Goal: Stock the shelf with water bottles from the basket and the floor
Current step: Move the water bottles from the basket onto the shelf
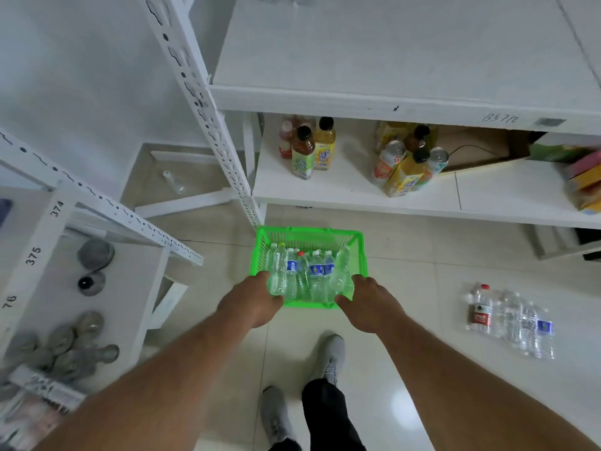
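A green plastic basket (309, 235) sits low in front of the white shelf unit (374, 102), holding several clear water bottles (317, 271) lying side by side. My left hand (257, 299) grips the basket's near left rim. My right hand (370, 302) grips its near right rim. A row of several more water bottles (514, 320) lies on the tiled floor to the right, one with a red cap and red label. The wide upper shelf board (406, 43) is bare where I see it.
The lower shelf (351, 190) carries tea and juice bottles (307, 148), cans (395, 157), a cardboard box (478, 148) and coloured packs at the right. A second rack at left holds grey round objects (94, 255). My feet (331, 356) stand just behind the basket.
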Demonstrator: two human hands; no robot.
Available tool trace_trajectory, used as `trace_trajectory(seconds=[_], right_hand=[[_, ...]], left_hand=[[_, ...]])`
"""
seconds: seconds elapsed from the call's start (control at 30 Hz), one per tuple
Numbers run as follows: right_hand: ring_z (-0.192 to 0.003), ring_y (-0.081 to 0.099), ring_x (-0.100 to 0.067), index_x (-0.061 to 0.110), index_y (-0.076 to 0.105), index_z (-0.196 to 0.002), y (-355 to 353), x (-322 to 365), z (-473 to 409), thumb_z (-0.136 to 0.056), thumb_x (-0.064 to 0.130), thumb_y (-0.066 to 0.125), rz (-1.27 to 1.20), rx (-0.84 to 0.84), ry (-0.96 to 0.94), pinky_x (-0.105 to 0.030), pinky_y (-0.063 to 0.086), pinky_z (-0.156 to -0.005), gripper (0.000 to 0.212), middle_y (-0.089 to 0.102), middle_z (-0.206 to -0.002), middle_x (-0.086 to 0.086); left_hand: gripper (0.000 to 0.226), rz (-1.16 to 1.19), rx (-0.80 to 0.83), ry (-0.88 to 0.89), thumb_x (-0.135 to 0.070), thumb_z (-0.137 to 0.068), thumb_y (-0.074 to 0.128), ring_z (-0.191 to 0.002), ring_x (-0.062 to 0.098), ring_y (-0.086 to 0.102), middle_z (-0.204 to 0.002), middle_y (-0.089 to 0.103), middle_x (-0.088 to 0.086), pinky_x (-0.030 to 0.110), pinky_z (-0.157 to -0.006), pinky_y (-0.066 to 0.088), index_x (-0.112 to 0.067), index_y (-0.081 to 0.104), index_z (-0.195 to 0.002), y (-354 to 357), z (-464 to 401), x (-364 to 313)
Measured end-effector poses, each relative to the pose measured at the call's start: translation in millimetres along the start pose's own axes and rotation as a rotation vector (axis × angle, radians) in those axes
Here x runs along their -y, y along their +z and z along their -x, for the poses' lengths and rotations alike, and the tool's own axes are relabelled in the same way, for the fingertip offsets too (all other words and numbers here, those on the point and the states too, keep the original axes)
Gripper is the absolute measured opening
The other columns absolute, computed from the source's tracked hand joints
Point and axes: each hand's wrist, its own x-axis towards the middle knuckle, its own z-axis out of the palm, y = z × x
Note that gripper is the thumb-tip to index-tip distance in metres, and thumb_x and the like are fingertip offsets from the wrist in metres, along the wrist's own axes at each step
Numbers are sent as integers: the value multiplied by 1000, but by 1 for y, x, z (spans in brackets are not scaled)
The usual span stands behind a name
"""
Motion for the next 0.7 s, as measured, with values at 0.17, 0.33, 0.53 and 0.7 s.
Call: trace_trajectory(seconds=[0.17, 0.33, 0.53, 0.7], right_hand=[[-126, 51, -34, 11, 38, -144, 16, -22, -74, -94, 55, 48, -62, 63, 52, -40, 45, -98, 68, 49, -141, -15], [-125, 52, -35, 8, 37, -144, 42, -42, -148, -96, 53, 49, -84, 98, 81, -39, 45, -97, 68, 49, -140, -18], [-122, 54, -36, 4, 37, -143, 90, -58, -235, -96, 50, 51, -111, 101, 137, -36, 46, -92, 67, 50, -138, -22], [-122, 53, -37, 2, 38, -141, 142, -68, -306, -95, 50, 53, -133, 84, 183, -36, 45, -90, 67, 50, -138, -23]], left_hand=[[75, 36, 27, -60, -52, -85, 56, -129, 26, 50, -144, 49, 6, 38, -103, 44, -23, 31, -150, 27, -47, -9], [74, 68, 45, -79, -51, -86, 55, -132, 25, 48, -149, 45, 4, 38, -105, 42, -23, 31, -151, 64, -110, -15], [69, 124, 50, -117, -48, -87, 59, -128, 28, 51, -144, 50, 7, 39, -103, 45, -23, 36, -147, 112, -197, -1], [78, 149, 36, -161, -47, -87, 62, -134, 29, 47, -150, 43, 10, 34, -102, 41, -16, 29, -151, 155, -278, 20]])
